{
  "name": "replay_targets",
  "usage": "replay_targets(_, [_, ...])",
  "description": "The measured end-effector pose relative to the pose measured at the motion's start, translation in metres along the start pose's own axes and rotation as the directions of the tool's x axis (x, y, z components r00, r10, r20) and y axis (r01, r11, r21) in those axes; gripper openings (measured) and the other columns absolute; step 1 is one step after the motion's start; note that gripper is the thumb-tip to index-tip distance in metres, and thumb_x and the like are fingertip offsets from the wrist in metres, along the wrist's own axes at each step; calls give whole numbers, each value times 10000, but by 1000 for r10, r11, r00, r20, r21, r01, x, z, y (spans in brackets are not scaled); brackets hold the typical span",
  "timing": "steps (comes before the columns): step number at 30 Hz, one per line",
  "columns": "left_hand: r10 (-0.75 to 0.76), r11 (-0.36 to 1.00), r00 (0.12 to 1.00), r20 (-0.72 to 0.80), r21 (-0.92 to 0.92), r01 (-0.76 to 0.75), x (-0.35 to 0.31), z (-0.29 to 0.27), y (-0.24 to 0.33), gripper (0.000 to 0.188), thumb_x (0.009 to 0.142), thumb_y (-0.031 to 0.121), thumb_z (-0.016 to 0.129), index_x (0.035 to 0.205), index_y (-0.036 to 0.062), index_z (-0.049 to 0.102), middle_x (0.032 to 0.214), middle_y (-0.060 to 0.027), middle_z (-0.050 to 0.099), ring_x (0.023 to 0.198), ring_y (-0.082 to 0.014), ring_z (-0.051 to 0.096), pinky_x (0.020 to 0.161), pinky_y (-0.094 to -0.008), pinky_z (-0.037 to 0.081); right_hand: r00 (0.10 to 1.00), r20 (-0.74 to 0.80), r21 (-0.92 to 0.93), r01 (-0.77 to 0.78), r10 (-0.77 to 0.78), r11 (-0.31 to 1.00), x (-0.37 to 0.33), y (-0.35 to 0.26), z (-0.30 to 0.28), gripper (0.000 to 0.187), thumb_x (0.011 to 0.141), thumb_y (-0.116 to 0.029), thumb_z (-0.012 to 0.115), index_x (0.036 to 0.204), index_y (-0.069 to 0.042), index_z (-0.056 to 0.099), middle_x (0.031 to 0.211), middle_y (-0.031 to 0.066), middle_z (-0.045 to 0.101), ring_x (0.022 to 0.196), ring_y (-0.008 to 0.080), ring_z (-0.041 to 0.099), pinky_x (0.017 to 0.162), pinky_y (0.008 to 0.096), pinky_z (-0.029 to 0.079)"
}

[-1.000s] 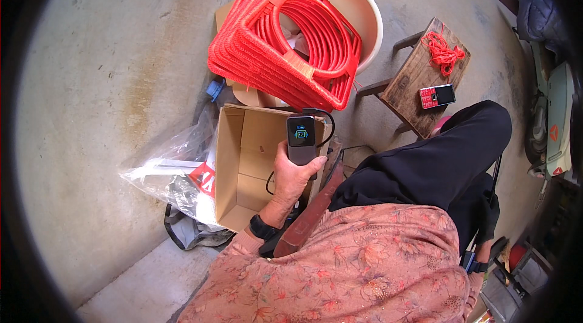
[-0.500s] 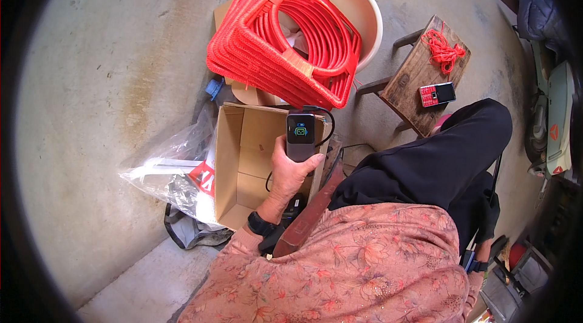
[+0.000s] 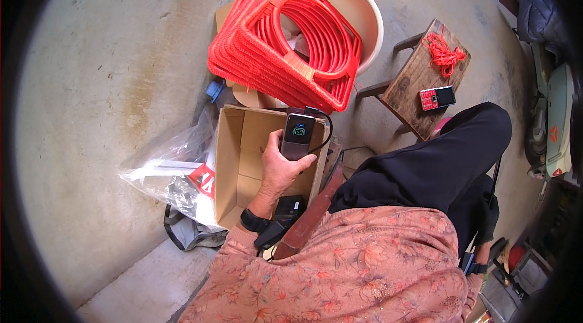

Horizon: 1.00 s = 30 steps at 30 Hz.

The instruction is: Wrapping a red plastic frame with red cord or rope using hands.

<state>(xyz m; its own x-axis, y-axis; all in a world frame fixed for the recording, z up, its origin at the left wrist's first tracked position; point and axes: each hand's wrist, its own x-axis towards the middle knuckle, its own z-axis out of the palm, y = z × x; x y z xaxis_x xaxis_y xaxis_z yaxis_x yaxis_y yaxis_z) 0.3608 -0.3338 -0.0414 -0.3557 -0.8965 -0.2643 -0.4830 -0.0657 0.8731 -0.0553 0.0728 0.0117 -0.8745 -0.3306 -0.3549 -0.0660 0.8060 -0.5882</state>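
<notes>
My left hand point(image 3: 280, 168) is closed round a slim dark handheld device point(image 3: 297, 135) with a small lit screen, held upright over an open cardboard box point(image 3: 229, 168). A black cable point(image 3: 328, 132) runs from the device's top end. My thumb lies along its lower edge. Down by my left wrist, a black boxy object point(image 3: 289, 207) sits at the box's near end. Far to the right, beside my dark trousers, my right hand point(image 3: 484, 233) hangs low in shadow; its fingers cannot be made out.
Red rope-wrapped frames point(image 3: 243, 47) are stacked against a cream basin point(image 3: 371, 19) beyond the box. On a wooden stool point(image 3: 401, 89) lie red cord point(image 3: 445, 54) and a red keypad phone point(image 3: 437, 98). Clear plastic wrapping point(image 3: 164, 162) lies left of the box.
My left hand and the device have shifted slightly left, and the device now leans a little. More of the black object beside my wrist shows.
</notes>
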Motion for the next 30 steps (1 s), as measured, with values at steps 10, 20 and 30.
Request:
replay_targets(10, [-121, 990, 992, 34, -73, 124, 0, -1, 9, 750, 591, 270, 868, 1167, -7, 476, 965, -120, 636, 867, -190, 623, 788, -320, 513, 999, -2, -104, 31, -32, 994, 0, -1, -1, 314, 889, -197, 598, 1146, -17, 584, 1071, 64, 633, 979, 159, 569, 863, 276, 434])
replay_targets(20, [-110, 991, 993, 37, -66, 112, 0, 0, 7, 746, 600, 269, 865, 1171, -9, 475, 970, -117, 633, 872, -184, 621, 790, -319, 513, 1000, 1, -55, -19, 20, 998, 2, 5, -3, 307, 886, -184, 594, 1144, -18, 586, 1059, 57, 632, 964, 153, 569, 846, 277, 443])
replay_targets(30, [-59, 996, 998, 21, -58, 60, 0, 1, 3, 692, 620, 244, 859, 1147, 0, 484, 937, -84, 612, 815, -146, 598, 709, -287, 511, 999, 18, -52, 36, -35, 998, 4, 9, -3, 307, 886, -175, 592, 1154, -26, 580, 1049, 49, 624, 944, 137, 560, 823, 264, 444])
